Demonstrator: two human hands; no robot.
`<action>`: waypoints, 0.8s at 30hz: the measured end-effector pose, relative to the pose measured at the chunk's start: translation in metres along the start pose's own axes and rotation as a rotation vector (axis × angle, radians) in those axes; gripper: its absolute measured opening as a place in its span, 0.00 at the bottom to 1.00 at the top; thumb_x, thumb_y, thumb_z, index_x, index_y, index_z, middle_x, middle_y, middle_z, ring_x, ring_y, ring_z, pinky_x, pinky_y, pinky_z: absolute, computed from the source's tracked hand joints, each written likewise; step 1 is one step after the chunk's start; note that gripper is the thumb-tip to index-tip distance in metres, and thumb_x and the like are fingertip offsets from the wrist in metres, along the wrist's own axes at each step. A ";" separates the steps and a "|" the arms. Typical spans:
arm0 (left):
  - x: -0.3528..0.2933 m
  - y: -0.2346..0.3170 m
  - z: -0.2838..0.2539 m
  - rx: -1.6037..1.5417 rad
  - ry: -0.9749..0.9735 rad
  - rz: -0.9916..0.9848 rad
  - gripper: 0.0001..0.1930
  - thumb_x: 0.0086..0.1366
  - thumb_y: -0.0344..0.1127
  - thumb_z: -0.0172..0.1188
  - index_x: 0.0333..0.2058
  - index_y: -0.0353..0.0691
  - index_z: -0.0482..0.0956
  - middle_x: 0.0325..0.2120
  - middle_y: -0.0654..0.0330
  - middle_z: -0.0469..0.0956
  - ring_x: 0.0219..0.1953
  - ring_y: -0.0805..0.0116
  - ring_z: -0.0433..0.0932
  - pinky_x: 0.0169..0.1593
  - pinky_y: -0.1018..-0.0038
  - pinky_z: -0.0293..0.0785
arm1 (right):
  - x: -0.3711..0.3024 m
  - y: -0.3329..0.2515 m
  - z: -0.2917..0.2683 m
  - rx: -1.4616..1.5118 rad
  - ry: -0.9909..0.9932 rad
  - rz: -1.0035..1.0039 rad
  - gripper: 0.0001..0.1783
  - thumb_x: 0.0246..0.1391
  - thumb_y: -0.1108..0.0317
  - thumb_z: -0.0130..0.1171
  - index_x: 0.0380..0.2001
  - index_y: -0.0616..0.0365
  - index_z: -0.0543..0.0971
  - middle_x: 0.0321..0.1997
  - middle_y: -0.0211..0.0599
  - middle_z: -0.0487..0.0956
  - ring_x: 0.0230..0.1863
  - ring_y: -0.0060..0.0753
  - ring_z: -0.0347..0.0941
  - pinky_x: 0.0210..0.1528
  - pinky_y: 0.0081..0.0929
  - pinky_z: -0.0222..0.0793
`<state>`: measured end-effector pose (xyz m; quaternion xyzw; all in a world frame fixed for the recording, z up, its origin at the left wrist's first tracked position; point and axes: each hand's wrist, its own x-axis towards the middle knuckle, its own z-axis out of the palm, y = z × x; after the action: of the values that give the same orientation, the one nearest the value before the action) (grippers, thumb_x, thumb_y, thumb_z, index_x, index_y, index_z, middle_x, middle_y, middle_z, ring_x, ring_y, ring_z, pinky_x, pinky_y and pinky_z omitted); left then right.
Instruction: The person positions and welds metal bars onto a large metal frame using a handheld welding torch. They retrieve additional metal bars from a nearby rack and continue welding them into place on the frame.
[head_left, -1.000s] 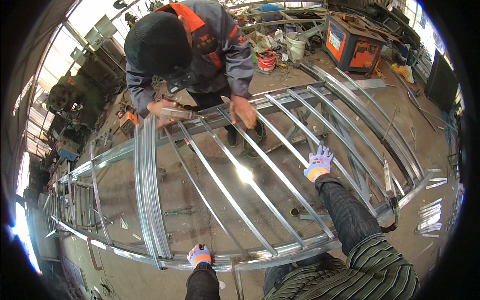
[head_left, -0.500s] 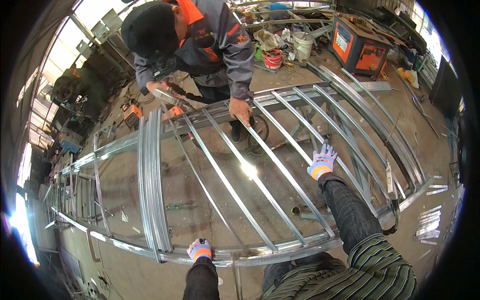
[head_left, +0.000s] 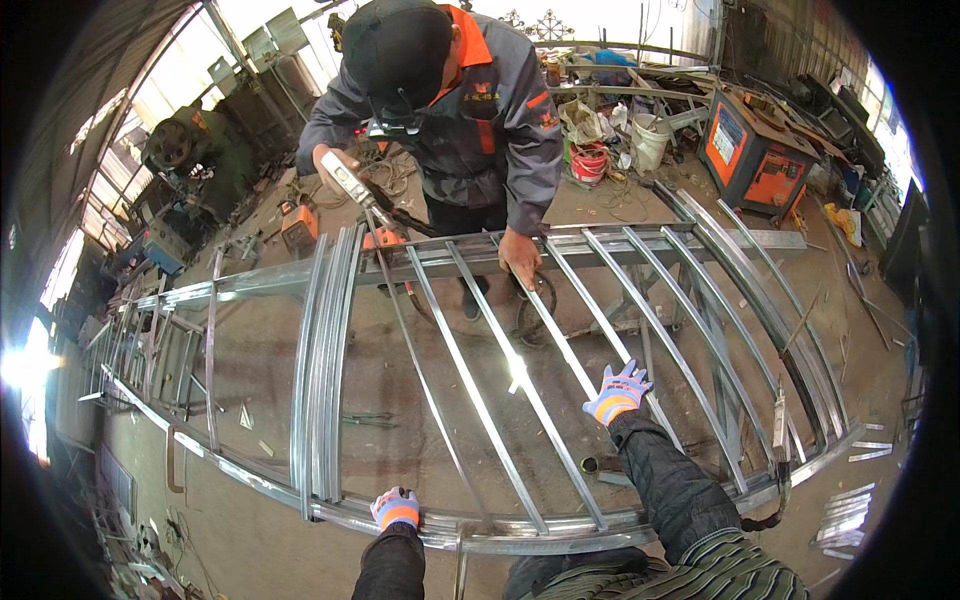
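Note:
A long ladder-like frame of shiny metal tubes lies across the view. On its near rail (head_left: 570, 540) rests my left hand (head_left: 396, 508), in a grey-and-orange glove, fingers curled over the tube. My right hand (head_left: 618, 393), gloved alike, is spread out against a slanting crossbar (head_left: 662, 418). Opposite me a co-worker (head_left: 450, 120) in a dark cap and grey jacket leans over the far rail (head_left: 260, 282). One of that person's hands (head_left: 520, 258) presses on a crossbar (head_left: 560, 345); the other grips a pale handheld tool (head_left: 345, 178) above a thin bar.
Bundled metal strips (head_left: 325, 380) lie across the frame at the left. A pale tool with a thin rod (head_left: 780, 430) hangs at the near right corner on a black cable. Beyond stand an orange-and-black machine (head_left: 755, 155), a white bucket (head_left: 650, 142) and a red bucket (head_left: 588, 163).
The whole view has shifted, so the scene sits further right. My right hand is nearer to me along the bars. The co-worker's tool is tilted more steeply. My left hand stays on the rail.

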<state>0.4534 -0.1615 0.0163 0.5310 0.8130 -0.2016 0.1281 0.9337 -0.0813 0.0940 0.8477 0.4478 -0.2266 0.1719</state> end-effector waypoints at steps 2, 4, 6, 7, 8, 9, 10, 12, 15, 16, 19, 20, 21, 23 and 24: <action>0.000 -0.001 0.002 -0.006 0.014 0.008 0.20 0.63 0.56 0.57 0.44 0.49 0.86 0.44 0.57 0.85 0.53 0.58 0.81 0.59 0.62 0.68 | 0.001 0.001 0.001 -0.017 -0.014 -0.014 0.56 0.43 0.34 0.69 0.74 0.41 0.62 0.80 0.61 0.44 0.78 0.71 0.45 0.73 0.69 0.46; 0.000 -0.003 0.005 -0.026 0.033 0.015 0.20 0.63 0.55 0.57 0.44 0.49 0.86 0.44 0.57 0.85 0.52 0.58 0.81 0.59 0.62 0.68 | 0.000 0.003 0.004 -0.001 0.043 -0.028 0.53 0.43 0.34 0.69 0.71 0.40 0.67 0.80 0.62 0.45 0.78 0.72 0.45 0.73 0.69 0.46; 0.001 -0.004 0.006 -0.002 0.090 0.027 0.20 0.64 0.55 0.55 0.40 0.50 0.87 0.42 0.55 0.86 0.50 0.55 0.83 0.56 0.60 0.72 | 0.001 0.003 0.005 0.004 0.035 -0.035 0.53 0.42 0.33 0.69 0.71 0.39 0.67 0.80 0.62 0.45 0.78 0.71 0.45 0.73 0.69 0.46; 0.002 -0.004 0.006 -0.005 0.098 0.029 0.20 0.64 0.55 0.55 0.40 0.50 0.87 0.42 0.55 0.86 0.50 0.55 0.83 0.56 0.60 0.72 | 0.001 0.003 0.006 -0.004 0.044 -0.030 0.52 0.43 0.33 0.69 0.69 0.40 0.69 0.79 0.62 0.46 0.77 0.71 0.46 0.73 0.69 0.47; 0.001 -0.005 0.007 -0.005 0.103 0.035 0.20 0.64 0.55 0.55 0.40 0.50 0.88 0.42 0.55 0.86 0.49 0.55 0.83 0.56 0.60 0.72 | 0.002 0.003 0.007 -0.003 0.053 -0.032 0.51 0.43 0.33 0.69 0.69 0.40 0.69 0.79 0.62 0.46 0.77 0.71 0.46 0.73 0.69 0.47; 0.002 -0.004 0.006 0.030 0.069 0.032 0.20 0.63 0.55 0.55 0.41 0.50 0.88 0.42 0.55 0.86 0.49 0.54 0.83 0.56 0.60 0.72 | 0.003 0.004 0.007 -0.001 0.053 -0.039 0.51 0.43 0.33 0.69 0.69 0.41 0.70 0.79 0.62 0.46 0.77 0.71 0.46 0.72 0.69 0.47; 0.001 -0.005 0.006 -0.052 0.111 0.034 0.19 0.63 0.55 0.56 0.41 0.50 0.88 0.41 0.55 0.86 0.48 0.54 0.83 0.55 0.60 0.72 | 0.003 0.004 0.008 -0.013 0.047 -0.035 0.51 0.43 0.33 0.69 0.68 0.41 0.70 0.79 0.62 0.46 0.77 0.71 0.47 0.72 0.69 0.47; 0.000 -0.004 0.004 -0.031 0.047 0.019 0.22 0.63 0.56 0.57 0.45 0.49 0.86 0.46 0.56 0.85 0.52 0.57 0.82 0.58 0.61 0.69 | 0.004 0.004 0.008 0.010 0.048 -0.036 0.50 0.42 0.34 0.70 0.68 0.42 0.71 0.80 0.61 0.47 0.77 0.71 0.46 0.72 0.69 0.48; -0.001 -0.002 0.000 -0.007 0.008 -0.002 0.22 0.63 0.56 0.56 0.46 0.50 0.87 0.46 0.57 0.85 0.52 0.57 0.82 0.59 0.62 0.69 | 0.004 0.004 0.008 -0.001 0.042 -0.027 0.51 0.42 0.34 0.70 0.68 0.42 0.70 0.80 0.60 0.46 0.78 0.70 0.46 0.72 0.69 0.48; -0.001 -0.001 -0.001 -0.016 0.020 0.006 0.22 0.63 0.56 0.56 0.46 0.50 0.87 0.46 0.56 0.85 0.52 0.57 0.82 0.59 0.62 0.69 | 0.004 0.003 0.007 -0.002 0.036 -0.027 0.51 0.43 0.34 0.70 0.68 0.43 0.70 0.80 0.61 0.46 0.78 0.70 0.45 0.72 0.69 0.48; -0.002 -0.002 -0.002 -0.021 0.033 0.013 0.22 0.64 0.56 0.56 0.45 0.50 0.87 0.45 0.56 0.86 0.52 0.56 0.82 0.59 0.62 0.70 | 0.002 0.001 0.003 0.003 0.028 -0.027 0.51 0.43 0.35 0.70 0.69 0.43 0.70 0.80 0.61 0.46 0.78 0.70 0.45 0.72 0.69 0.48; -0.002 -0.002 -0.003 -0.007 0.020 0.009 0.21 0.63 0.56 0.56 0.45 0.50 0.87 0.45 0.55 0.86 0.51 0.56 0.82 0.58 0.61 0.70 | 0.000 0.001 0.002 -0.005 0.034 -0.015 0.51 0.43 0.35 0.70 0.69 0.43 0.69 0.80 0.61 0.46 0.78 0.70 0.45 0.72 0.69 0.48; -0.002 -0.003 -0.003 -0.007 0.026 0.024 0.21 0.63 0.56 0.57 0.45 0.50 0.87 0.44 0.55 0.86 0.51 0.55 0.82 0.58 0.61 0.71 | -0.001 0.000 0.000 -0.027 0.026 -0.019 0.51 0.44 0.34 0.69 0.70 0.43 0.68 0.80 0.61 0.46 0.78 0.69 0.46 0.72 0.70 0.48; -0.002 -0.006 -0.003 0.000 0.053 0.012 0.21 0.63 0.55 0.57 0.44 0.50 0.87 0.44 0.54 0.86 0.51 0.54 0.82 0.56 0.60 0.73 | -0.004 0.000 0.000 -0.028 0.022 -0.043 0.51 0.45 0.33 0.68 0.70 0.42 0.68 0.80 0.61 0.46 0.78 0.69 0.46 0.71 0.70 0.48; -0.002 -0.005 -0.002 0.002 0.064 0.031 0.20 0.63 0.55 0.57 0.44 0.49 0.87 0.44 0.54 0.86 0.51 0.54 0.82 0.55 0.60 0.74 | -0.004 0.002 -0.001 -0.031 0.030 -0.030 0.51 0.45 0.33 0.67 0.70 0.42 0.68 0.80 0.61 0.46 0.78 0.69 0.46 0.71 0.71 0.49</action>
<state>0.4496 -0.1635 0.0198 0.5498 0.8082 -0.1835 0.1047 0.9334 -0.0843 0.0966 0.8415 0.4663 -0.2093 0.1749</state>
